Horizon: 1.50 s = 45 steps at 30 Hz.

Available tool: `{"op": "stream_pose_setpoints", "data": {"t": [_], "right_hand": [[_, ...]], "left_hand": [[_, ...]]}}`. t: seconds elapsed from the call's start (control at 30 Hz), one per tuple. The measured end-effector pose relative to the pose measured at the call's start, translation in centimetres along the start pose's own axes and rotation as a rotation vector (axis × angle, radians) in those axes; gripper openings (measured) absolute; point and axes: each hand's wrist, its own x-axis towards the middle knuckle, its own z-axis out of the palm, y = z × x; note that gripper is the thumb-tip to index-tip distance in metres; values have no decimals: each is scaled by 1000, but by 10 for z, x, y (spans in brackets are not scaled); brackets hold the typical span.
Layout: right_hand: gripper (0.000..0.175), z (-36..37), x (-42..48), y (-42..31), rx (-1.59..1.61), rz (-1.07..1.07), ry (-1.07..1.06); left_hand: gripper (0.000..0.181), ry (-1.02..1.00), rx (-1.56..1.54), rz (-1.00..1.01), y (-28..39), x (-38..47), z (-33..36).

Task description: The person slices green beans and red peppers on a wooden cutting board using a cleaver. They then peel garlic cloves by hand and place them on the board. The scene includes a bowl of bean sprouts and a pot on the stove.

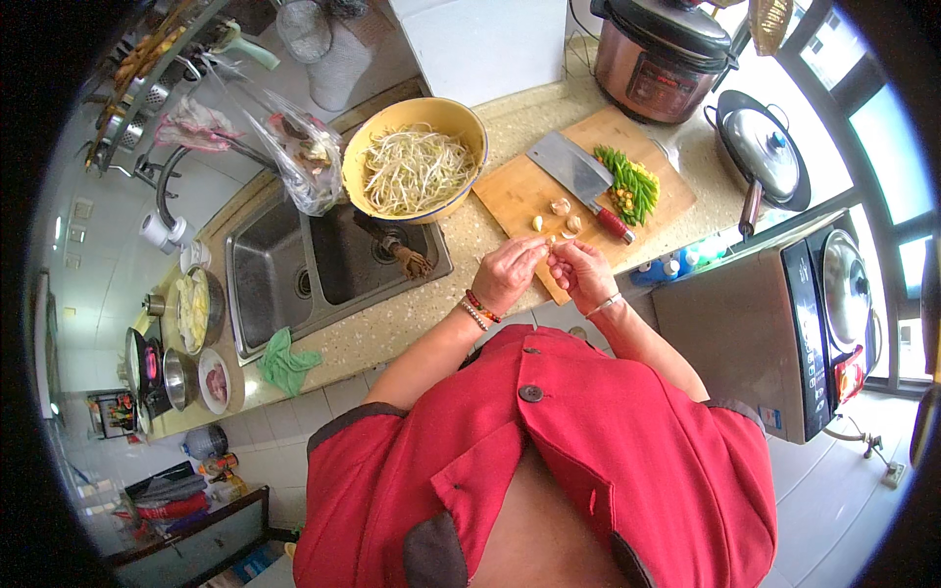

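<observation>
My left hand (507, 272) and my right hand (584, 273) meet over the near edge of a wooden cutting board (507, 187). Their fingertips pinch a small pale piece, apparently a garlic clove (551, 241), mostly hidden by the fingers. Just beyond them on the board lie unpeeled garlic cloves (560, 206) and a peeled clove (537, 223). A cleaver (570, 165) rests flat, its red handle (614, 224) pointing towards the right hand. Beside the blade sits a pile of chopped green vegetable (631, 187) with yellow minced bits.
Left of the board, a yellow enamel basin (353, 173) of bean sprouts (419, 169) stands by the double sink (268, 294). A green cloth (287, 361) hangs over the counter edge. Behind are a pressure cooker (654, 70) and, further right, a lidded wok (768, 147).
</observation>
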Motion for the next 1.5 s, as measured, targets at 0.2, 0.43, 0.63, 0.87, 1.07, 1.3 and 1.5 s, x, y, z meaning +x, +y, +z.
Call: {"op": "stream_pose_setpoints", "data": {"t": [0.2,0.43,0.63,0.87,1.07,1.3,1.5], "right_hand": [[13,5,8,-7,-304,-142,23],[14,2,17,2,-464,-198,-45],[12,-11,17,3,-490,-145,-1],[12,-25,17,9,-551,-140,8],[14,-36,17,9,-603,-117,15],[19,-34,17,21,-781,16,81],[24,-6,32,39,-917,23,88]], "left_hand": [[21,22,-478,-575,14,5,4],[34,33,-895,-953,-7,11,8],[20,32,-1206,-1177,-10,8,10],[16,-108,-1291,-1198,-19,-2,22],[20,-190,-1381,-1264,-27,-2,22],[29,-108,-697,-989,-64,-3,44],[39,-167,134,-482,-100,11,60]]}}
